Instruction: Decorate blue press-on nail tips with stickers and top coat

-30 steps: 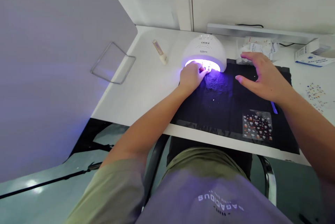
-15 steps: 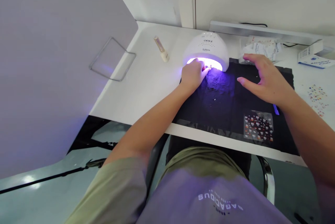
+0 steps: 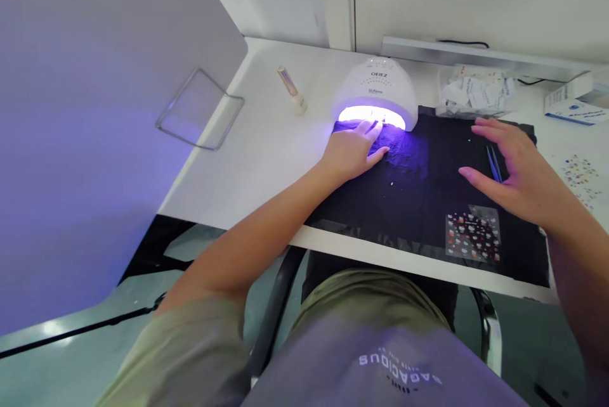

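A white nail lamp [image 3: 378,87] glows purple-white at the back of the black mat [image 3: 409,204]. At its mouth is my left hand [image 3: 354,148], palm down, fingers stretched toward the light and thumb apart; nothing shows in it. My right hand [image 3: 518,172] hovers over the mat's right side, fingers spread and empty. Blue tweezers [image 3: 493,163] lie on the mat by that hand, partly behind it in view. Nearer the front edge lies a clear sticker sheet [image 3: 472,234] with small printed figures. A tiny white bit [image 3: 391,184] rests mid-mat.
A nail polish bottle [image 3: 292,90] stands left of the lamp. Behind the mat sits a clear container of white packets [image 3: 476,91], with an open white box [image 3: 578,101] to its right. Small colourful decorations [image 3: 580,172] are scattered at far right. A grey partition [image 3: 104,109] borders the left.
My left hand has drawn back a little from the lamp and its fingers have straightened. My right hand has moved right and toward me, uncovering the tweezers.
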Available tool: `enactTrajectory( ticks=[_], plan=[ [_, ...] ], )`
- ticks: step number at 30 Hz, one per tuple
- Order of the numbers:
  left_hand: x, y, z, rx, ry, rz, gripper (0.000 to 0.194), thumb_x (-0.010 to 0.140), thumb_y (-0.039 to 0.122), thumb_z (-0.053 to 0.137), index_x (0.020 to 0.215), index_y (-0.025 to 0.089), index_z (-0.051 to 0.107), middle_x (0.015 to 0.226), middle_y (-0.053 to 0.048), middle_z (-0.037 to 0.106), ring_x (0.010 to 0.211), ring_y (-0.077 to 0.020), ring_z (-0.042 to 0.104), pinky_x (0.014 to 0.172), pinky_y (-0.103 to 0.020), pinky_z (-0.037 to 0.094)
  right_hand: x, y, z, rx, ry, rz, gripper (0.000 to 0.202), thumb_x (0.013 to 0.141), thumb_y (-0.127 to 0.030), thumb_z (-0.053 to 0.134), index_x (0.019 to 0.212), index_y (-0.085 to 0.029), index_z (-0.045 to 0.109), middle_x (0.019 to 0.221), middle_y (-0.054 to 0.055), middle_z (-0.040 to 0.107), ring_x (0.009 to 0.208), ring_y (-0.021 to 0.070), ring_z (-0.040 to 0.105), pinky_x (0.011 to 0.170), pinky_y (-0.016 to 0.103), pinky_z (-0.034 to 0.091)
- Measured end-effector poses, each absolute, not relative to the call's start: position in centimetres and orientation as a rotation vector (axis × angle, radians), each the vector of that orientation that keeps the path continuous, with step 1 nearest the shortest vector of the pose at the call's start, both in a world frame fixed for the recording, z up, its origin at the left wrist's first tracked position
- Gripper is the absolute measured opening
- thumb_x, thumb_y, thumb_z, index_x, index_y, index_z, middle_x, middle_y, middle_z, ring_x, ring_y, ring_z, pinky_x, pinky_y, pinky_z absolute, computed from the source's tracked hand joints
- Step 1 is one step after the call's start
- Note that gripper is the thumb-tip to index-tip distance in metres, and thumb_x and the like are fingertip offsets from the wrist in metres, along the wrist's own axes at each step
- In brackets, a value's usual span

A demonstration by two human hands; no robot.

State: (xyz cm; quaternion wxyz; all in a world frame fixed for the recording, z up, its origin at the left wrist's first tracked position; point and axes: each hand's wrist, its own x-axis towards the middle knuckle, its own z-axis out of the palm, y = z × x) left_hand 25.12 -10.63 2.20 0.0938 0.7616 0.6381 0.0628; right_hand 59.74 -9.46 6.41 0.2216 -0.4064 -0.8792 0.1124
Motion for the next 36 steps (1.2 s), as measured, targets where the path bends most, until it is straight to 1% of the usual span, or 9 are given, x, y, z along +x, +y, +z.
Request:
enactTrajectory(
  ticks=[5, 9, 16, 19, 23, 25, 30, 33, 36],
  plan=[
    [25.5, -10.8, 2.6, 2.273, 1.924, 0.112, 0.071, 0.119, 0.054, 0.049, 0.183, 0.023, 0.049, 0.184, -0.016, 0.055, 0.142, -0.0409, 0.073, 0.11, -0.053, 0.062, 61.4, -10.9, 6.1, -1.201, -2.391, 0.318, 0.079, 0.106, -0.077, 0.068, 0.17, -0.031, 0.057, 0.176, 0.017, 0.064, 0.171, 0.0419, 0.054, 0.144, 0.072, 0.043],
    [25.7, -11.0, 2.9, 2.28, 1.953, 0.062, 0.072, 0.12, 0.055, 0.046, 0.184, 0.022, 0.047, 0.185, -0.017, 0.053, 0.136, -0.0402, 0.076, 0.107, -0.052, 0.063, 62.4, -11.8, 5.8, -1.245, -2.371, 0.348, 0.078, 0.106, -0.074, 0.069, 0.171, -0.032, 0.056, 0.179, 0.016, 0.061, 0.173, 0.0407, 0.052, 0.146, 0.072, 0.038],
    [25.9, -11.0, 3.2, 2.302, 1.977, -0.015, 0.072, 0.121, 0.056, 0.045, 0.184, 0.02, 0.046, 0.183, -0.017, 0.056, 0.134, -0.0404, 0.077, 0.102, -0.049, 0.063, 62.7, -12.3, 4.3, -1.28, -2.335, 0.39, 0.075, 0.107, -0.07, 0.07, 0.17, -0.029, 0.057, 0.177, 0.019, 0.061, 0.171, 0.0409, 0.055, 0.145, 0.071, 0.042],
    [25.8, -10.9, 3.1, 2.305, 1.99, -0.026, 0.072, 0.121, 0.057, 0.045, 0.183, 0.02, 0.048, 0.181, -0.019, 0.058, 0.133, -0.0402, 0.077, 0.101, -0.05, 0.064, 62.6, -12.4, 3.7, -1.295, -2.334, 0.417, 0.073, 0.108, -0.068, 0.069, 0.169, -0.03, 0.057, 0.177, 0.018, 0.062, 0.171, 0.0405, 0.055, 0.145, 0.071, 0.041],
    [25.7, -10.9, 2.9, 2.306, 2.005, -0.038, 0.073, 0.122, 0.057, 0.043, 0.181, 0.014, 0.05, 0.176, -0.023, 0.062, 0.136, -0.0412, 0.077, 0.102, -0.052, 0.065, 62.5, -12.6, 3.4, -1.316, -2.335, 0.453, 0.074, 0.108, -0.069, 0.068, 0.169, -0.029, 0.057, 0.177, 0.019, 0.061, 0.17, 0.0414, 0.056, 0.144, 0.074, 0.042],
    [25.7, -11.0, 3.0, 2.306, 2.006, -0.054, 0.074, 0.122, 0.057, 0.042, 0.18, 0.012, 0.05, 0.177, -0.024, 0.061, 0.136, -0.0414, 0.077, 0.101, -0.053, 0.066, 62.5, -12.7, 3.4, -1.319, -2.338, 0.468, 0.074, 0.109, -0.069, 0.068, 0.169, -0.029, 0.056, 0.178, 0.019, 0.06, 0.17, 0.0416, 0.056, 0.144, 0.074, 0.042],
    [25.1, -11.4, 3.8, 2.33, 1.957, -0.12, 0.068, 0.122, 0.055, 0.046, 0.175, 0.014, 0.057, 0.184, -0.021, 0.054, 0.14, -0.0409, 0.076, 0.102, -0.05, 0.066, 62.4, -12.5, 3.1, -1.31, -2.352, 0.492, 0.069, 0.11, -0.064, 0.068, 0.168, -0.03, 0.057, 0.177, 0.018, 0.061, 0.17, 0.0408, 0.056, 0.144, 0.074, 0.043],
    [24.9, -11.6, 4.2, 2.365, 1.897, -0.151, 0.062, 0.123, 0.052, 0.05, 0.172, 0.017, 0.06, 0.182, -0.018, 0.056, 0.143, -0.0394, 0.075, 0.102, -0.047, 0.066, 62.3, -12.4, 2.9, -1.298, -2.369, 0.508, 0.067, 0.11, -0.063, 0.069, 0.167, -0.032, 0.057, 0.178, 0.015, 0.061, 0.17, 0.0406, 0.056, 0.144, 0.074, 0.043],
    [25.2, -11.5, 4.3, 2.388, 1.861, -0.175, 0.064, 0.122, 0.054, 0.051, 0.176, 0.019, 0.056, 0.178, -0.018, 0.061, 0.135, -0.0397, 0.078, 0.096, -0.045, 0.066, 62.3, -12.4, 2.6, -1.293, -2.387, 0.512, 0.066, 0.111, -0.061, 0.068, 0.17, -0.033, 0.055, 0.18, 0.015, 0.059, 0.171, 0.0419, 0.054, 0.144, 0.077, 0.043]
  ],
)
